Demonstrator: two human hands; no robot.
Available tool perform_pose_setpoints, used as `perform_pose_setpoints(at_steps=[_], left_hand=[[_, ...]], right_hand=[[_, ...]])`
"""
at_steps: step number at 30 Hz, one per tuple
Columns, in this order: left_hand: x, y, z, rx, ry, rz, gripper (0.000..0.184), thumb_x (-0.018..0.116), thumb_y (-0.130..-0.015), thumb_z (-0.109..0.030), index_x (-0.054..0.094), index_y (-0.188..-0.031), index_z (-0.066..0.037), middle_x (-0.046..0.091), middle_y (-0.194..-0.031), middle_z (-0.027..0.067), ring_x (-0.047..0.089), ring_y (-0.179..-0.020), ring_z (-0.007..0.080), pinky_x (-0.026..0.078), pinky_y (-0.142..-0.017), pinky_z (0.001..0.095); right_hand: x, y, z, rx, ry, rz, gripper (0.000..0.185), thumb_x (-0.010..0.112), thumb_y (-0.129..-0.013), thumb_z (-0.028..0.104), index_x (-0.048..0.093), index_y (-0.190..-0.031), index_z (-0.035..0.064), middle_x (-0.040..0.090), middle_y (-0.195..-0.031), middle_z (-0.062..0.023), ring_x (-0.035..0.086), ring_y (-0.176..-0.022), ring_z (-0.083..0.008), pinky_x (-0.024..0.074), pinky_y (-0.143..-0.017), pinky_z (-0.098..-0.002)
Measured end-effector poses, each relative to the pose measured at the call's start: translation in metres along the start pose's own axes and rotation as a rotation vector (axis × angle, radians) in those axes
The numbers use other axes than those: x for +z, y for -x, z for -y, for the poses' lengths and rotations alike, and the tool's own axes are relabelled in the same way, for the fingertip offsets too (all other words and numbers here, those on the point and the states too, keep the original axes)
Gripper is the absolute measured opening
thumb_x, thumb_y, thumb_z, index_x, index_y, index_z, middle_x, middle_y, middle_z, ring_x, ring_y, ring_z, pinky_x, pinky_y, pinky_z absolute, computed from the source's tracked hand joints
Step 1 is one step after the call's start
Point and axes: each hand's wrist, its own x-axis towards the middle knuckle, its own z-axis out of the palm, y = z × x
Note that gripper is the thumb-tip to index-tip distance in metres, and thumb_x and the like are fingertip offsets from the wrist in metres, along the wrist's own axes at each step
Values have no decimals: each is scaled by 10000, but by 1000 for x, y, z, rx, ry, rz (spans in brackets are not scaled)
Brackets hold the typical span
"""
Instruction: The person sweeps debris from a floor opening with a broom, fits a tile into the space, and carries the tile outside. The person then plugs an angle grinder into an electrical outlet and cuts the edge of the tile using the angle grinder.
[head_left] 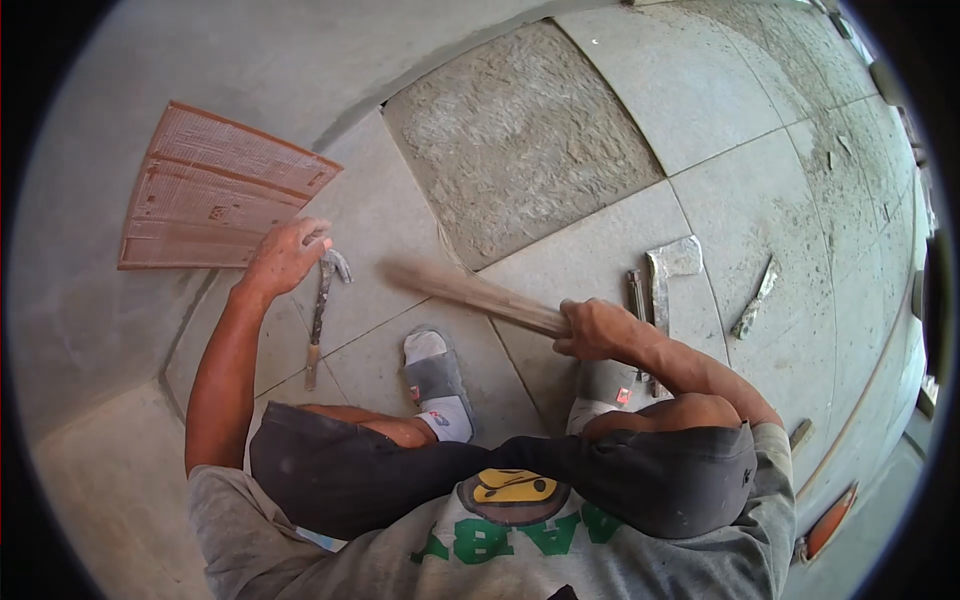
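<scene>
My right hand (597, 330) is wrapped round one end of a wooden stick (480, 295), whose far end is blurred by motion over the floor tiles. My left hand (287, 255) is at the lower right corner of a reddish-brown ribbed tile (220, 190) that leans against the wall; its fingers are curled, and whether they grip the tile's edge is unclear. Just below and right of that hand lies a hammer (321, 310) on the floor. Beyond the stick is a square of rough grey mortar (530, 140) among the laid tiles.
To the right lie a hatchet-like tool (672, 262), a dark metal tool (636, 295) and a mortar-covered strip (757, 298). An orange trowel-like object (830, 522) is at the lower right. A grey wall (90, 330) bounds the left side. My sandalled feet (435, 375) are on the tiles.
</scene>
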Motion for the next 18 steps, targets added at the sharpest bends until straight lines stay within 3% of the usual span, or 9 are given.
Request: perform_pose_setpoints(at_steps=[1, 4, 8, 11, 14, 15, 16, 17, 18], left_hand=[[7, 2, -4, -9, 8, 48, 378, 588, -893, -283, 611, -1155, -11, 642, -1088, 179, 624, -974, 305, 474, -866, 383], [35, -1, -6, -29, 158, 91, 371, 590, -890, -280, 615, -1151, -18, 636, -1102, 170, 626, -970, 301, 473, -867, 381], [71, 0, 9, 1, 147, 134, 363, 589, -889, -278, 615, -1144, -20, 628, -1102, 186, 614, -1001, 306, 468, -881, 378], [78, 4, 18, -59, 178, 139, 370, 588, -888, -283, 615, -1139, -13, 629, -1108, 192, 606, -1016, 316, 465, -887, 376], [72, 3, 19, -117, 184, 104, 376, 588, -884, -284, 617, -1137, -7, 637, -1112, 184, 611, -1012, 318, 466, -893, 378], [71, 4, 19, -112, 190, 113, 376, 588, -884, -284, 617, -1137, -7, 637, -1112, 184, 611, -1012, 318, 466, -893, 378], [70, 1, 20, -121, 211, 85, 376, 586, -884, -282, 617, -1139, -7, 638, -1112, 182, 615, -1012, 313, 468, -896, 378], [70, -8, 17, -115, 239, 52, 377, 583, -884, -279, 617, -1142, -7, 640, -1113, 179, 619, -1012, 308, 469, -899, 377], [71, -18, 11, -78, 265, 47, 377, 583, -884, -279, 617, -1142, -7, 640, -1113, 179, 619, -1012, 308, 469, -899, 377]], right_hand=[[-4, 15, 1, -50, 73, 124, 431, 686, -758, 357, 603, -994, 7, 653, -818, -245, 634, -822, -427, 490, -760, -495], [-48, 64, 0, -15, -5, 219, 432, 708, -740, 365, 604, -984, 24, 659, -825, -232, 638, -803, -417, 489, -739, -490], [-76, 123, -49, 271, -243, -345, 369, 723, -750, 271, 601, -978, 8, 626, -701, -168, 621, -644, -266, 484, -628, -387], [-65, 125, -82, 503, -493, -701, 411, 705, -803, 291, 599, -1012, -47, 605, -653, -114, 593, -618, -194, 478, -596, -356], [-61, 109, -57, 527, -519, -607, 464, 705, -819, 355, 601, -1032, -45, 610, -664, -128, 603, -623, -209, 481, -606, -374], [-61, 105, -43, 387, -332, -561, 514, 704, -815, 422, 604, -1026, -36, 626, -678, -174, 639, -644, -292, 485, -627, -414], [-68, 99, -26, 389, -116, -374, 516, 690, -813, 456, 603, -982, -24, 636, -716, -231, 646, -697, -389, 488, -656, -463], [-74, 95, -7, 362, 63, -257, 500, 669, -814, 478, 602, -944, -1, 638, -742, -244, 633, -749, -432, 493, -678, -490], [-79, 93, -1, 265, 207, -188, 479, 657, -818, 486, 611, -945, 27, 643, -737, -229, 653, -749, -389, 513, -680, -484]])
